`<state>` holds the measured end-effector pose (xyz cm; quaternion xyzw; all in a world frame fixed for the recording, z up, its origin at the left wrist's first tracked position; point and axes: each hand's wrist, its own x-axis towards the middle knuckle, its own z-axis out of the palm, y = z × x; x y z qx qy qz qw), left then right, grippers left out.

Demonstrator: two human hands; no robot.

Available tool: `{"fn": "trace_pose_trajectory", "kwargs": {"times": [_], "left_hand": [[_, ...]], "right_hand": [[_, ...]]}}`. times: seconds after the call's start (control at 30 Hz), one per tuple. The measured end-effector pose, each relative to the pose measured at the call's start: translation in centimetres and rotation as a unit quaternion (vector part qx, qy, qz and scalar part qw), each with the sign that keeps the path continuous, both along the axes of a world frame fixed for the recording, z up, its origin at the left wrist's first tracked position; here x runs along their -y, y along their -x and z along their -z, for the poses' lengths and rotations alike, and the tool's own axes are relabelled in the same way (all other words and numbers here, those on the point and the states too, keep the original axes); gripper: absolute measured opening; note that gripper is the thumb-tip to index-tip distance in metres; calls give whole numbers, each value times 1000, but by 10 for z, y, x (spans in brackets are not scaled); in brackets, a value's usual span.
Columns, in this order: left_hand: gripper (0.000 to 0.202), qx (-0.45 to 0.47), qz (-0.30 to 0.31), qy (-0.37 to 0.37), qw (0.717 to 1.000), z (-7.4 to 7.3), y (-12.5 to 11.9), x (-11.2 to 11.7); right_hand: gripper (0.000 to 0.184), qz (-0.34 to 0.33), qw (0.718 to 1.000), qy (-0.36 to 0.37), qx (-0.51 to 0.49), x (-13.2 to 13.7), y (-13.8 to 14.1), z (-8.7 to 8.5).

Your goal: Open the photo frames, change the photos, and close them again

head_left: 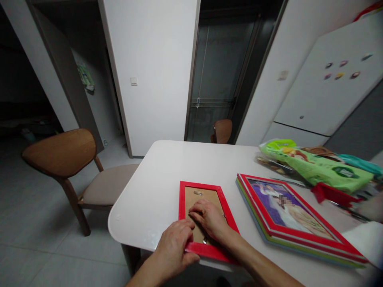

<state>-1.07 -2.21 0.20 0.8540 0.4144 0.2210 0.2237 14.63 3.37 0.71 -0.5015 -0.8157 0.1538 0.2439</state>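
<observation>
A red picture frame (183, 199) lies face down at the table's near edge, its brown backing board (206, 203) showing. My left hand (175, 243) is closed on the frame's lower left corner, thumb along the near bar and fingers over the left side. Curled fingers of my right hand (208, 217) press on the backing near its left side; what lies under the fingertips is hidden. A metal hanger (197, 193) sits at the far end of the backing, and a small metal fitting (205, 240) shows below my right hand.
Several framed pictures are stacked to the right, a red-framed photo (293, 207) on top. Behind them lie a green package (326, 163) and a red-handled tool (335, 195) on the white table (143, 199). A wooden chair (62, 153) stands at left, a fridge (329, 91) at right.
</observation>
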Motion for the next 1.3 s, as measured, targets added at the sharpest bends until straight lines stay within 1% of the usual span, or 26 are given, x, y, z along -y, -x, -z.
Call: {"fn": "trace_pose_trajectory", "kwargs": {"times": [0.1, 0.23, 0.53, 0.7, 0.83, 0.93, 1.03, 1.1, 1.17, 1.23, 1.3], "left_hand": [[26, 2, -3, -4, 1000, 2, 0, -1], [29, -5, -2, -5, 1000, 5, 0, -1], [36, -16, -5, 13, 1000, -1, -1, 0], [31, 6, -20, 23, 1000, 3, -2, 1], [36, 5, -29, 19, 999, 4, -5, 2], [49, -14, -35, 33, 999, -1, -6, 5], [54, -27, -41, 38, 998, -6, -9, 6], [56, -31, -48, 34, 998, -6, -12, 6], [60, -33, -56, 28, 997, -4, -15, 5], [60, -25, -60, 15, 998, 2, -18, 2], [54, -4, -54, 0, 999, 7, -17, -1]], "right_hand": [[17, 0, 1000, 8, 7, -8, 5, 0], [16, 15, 1000, 23, 11, -13, 6, 1], [13, 73, 997, 40, 4, -18, 11, 10], [11, 81, 996, 43, 0, -29, 7, 7], [17, 145, 989, 30, 0, -51, -5, 6], [15, 194, 980, 32, 11, -70, -12, 10], [11, 228, 973, 34, 12, -82, -16, 15], [8, 242, 970, 34, 0, -86, -15, 17], [6, 251, 967, 33, -22, -86, -13, 16], [5, 251, 966, 30, -54, -85, -12, 13], [9, 242, 965, 24, -95, -80, -17, 5]]}}
